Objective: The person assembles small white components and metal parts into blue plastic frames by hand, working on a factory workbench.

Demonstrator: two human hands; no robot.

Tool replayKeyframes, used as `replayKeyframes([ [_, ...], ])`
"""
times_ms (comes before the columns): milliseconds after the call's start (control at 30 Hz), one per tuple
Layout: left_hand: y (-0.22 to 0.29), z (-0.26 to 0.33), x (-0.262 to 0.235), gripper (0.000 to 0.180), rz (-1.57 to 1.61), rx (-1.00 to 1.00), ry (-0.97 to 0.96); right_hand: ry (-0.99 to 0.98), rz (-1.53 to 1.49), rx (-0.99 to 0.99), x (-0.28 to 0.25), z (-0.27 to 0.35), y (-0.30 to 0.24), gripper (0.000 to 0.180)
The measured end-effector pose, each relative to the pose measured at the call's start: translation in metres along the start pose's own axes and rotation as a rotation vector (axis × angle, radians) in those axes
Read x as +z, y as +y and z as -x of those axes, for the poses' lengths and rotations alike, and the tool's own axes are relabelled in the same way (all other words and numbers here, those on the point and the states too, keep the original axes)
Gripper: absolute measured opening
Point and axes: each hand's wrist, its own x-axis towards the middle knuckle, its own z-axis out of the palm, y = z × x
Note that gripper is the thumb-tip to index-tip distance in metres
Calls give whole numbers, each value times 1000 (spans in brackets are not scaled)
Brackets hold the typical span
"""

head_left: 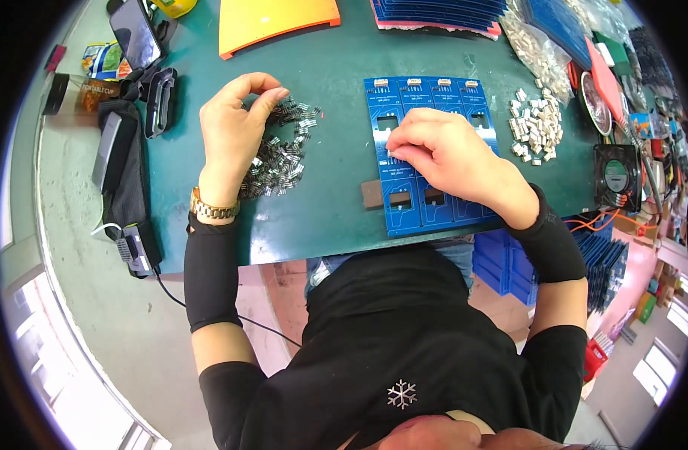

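Left hand [231,124]: over the upper end of a loose pile of small dark parts [273,169], wrist in a gold-coloured watch [214,212]. Grip: thumb and forefinger drawn close together; whether a part was held could not be told.

Right hand [449,150]: above a blue circuit board panel [402,177], near its left edge. Grip: thumb and fingertips brought together at the board's surface; what lay between them, if anything, could not be told.

Panel: flat on the green worktop [321,217], right of the dark pile, white connectors along its far edge, a brown block [372,194] partly under its left side.

White pieces [535,126]: one heap, right of the panel, just before a clear plastic bag [535,49] of similar pieces.

Far side: one orange-yellow panel [280,22]; one stack of blue boards [441,11].

Left side: one phone [136,34]; one open black case [161,101].

Right edge: one black fan [615,176].
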Motion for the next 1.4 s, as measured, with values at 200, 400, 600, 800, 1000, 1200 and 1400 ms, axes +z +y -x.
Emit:
replayKeyframes([
  [200, 6, 2, 4, 12, 35, 38, 21, -23, 95, -29, -1, -3, -4, 7],
  [400, 19, 7, 14, 11, 129, 122, 0, 5, 95, -21, 0, -2, -1, 7],
  [600, 37, 19, 22, 10, 265, 56, -118, -8, 105, -4, 0, -5, -4, 8],
  [800, 79, 28, 31, 4, 455, -273, -290, -29, 178, 4, -1, -2, -10, 7],
  [1000, 48, 28, 39, 5, 587, -311, -277, -66, 166, 22, -2, -10, -16, 8],
  [1200, 58, 22, 34, 3, 588, -418, -454, 315, 99, -541, 5, -8, -1, 7],
  [1400, 47, 35, 34, 10, 499, -238, -549, -96, 340, -23, -4, -16, -17, 5],
])
